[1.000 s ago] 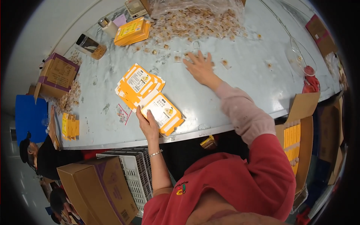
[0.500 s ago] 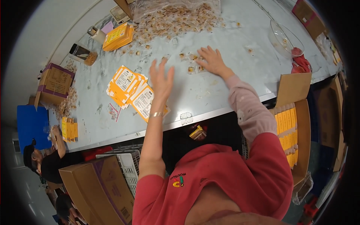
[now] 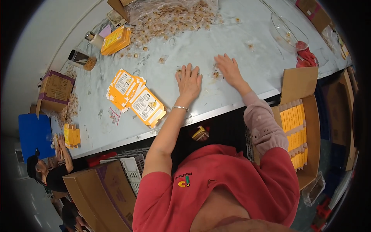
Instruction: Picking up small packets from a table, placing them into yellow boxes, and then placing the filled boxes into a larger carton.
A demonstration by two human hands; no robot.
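Observation:
My left hand (image 3: pixel 189 82) lies palm down on the table (image 3: pixel 162 83), its fingers stretched and a little apart. A small clear packet peeks out by its fingertips; what is under the palm is hidden. To its right, my right hand (image 3: pixel 231 71) is also open, reaching over a few small clear packets with brownish contents (image 3: pixel 216 73), which it touches or nearly touches. Left of my left forearm lies a fanned stack of flat orange-and-white cartons (image 3: pixel 145 104). One lone packet (image 3: pixel 162 59) rests beyond my left hand.
A big heap of small packets (image 3: pixel 177 19) spreads at the back. Orange cartons (image 3: pixel 116 40), a jar (image 3: pixel 83 60) and a brown box (image 3: pixel 57 91) stand left. At right are a clear bowl (image 3: pixel 288 33), red cloth (image 3: pixel 306 56) and an open box of yellow cartons (image 3: pixel 293 129). A co-worker (image 3: pixel 54 170) is far left.
My left hand has moved right and come down onto the table near the packets. My right hand has shifted slightly right and nearer to me, with packets beside its fingers.

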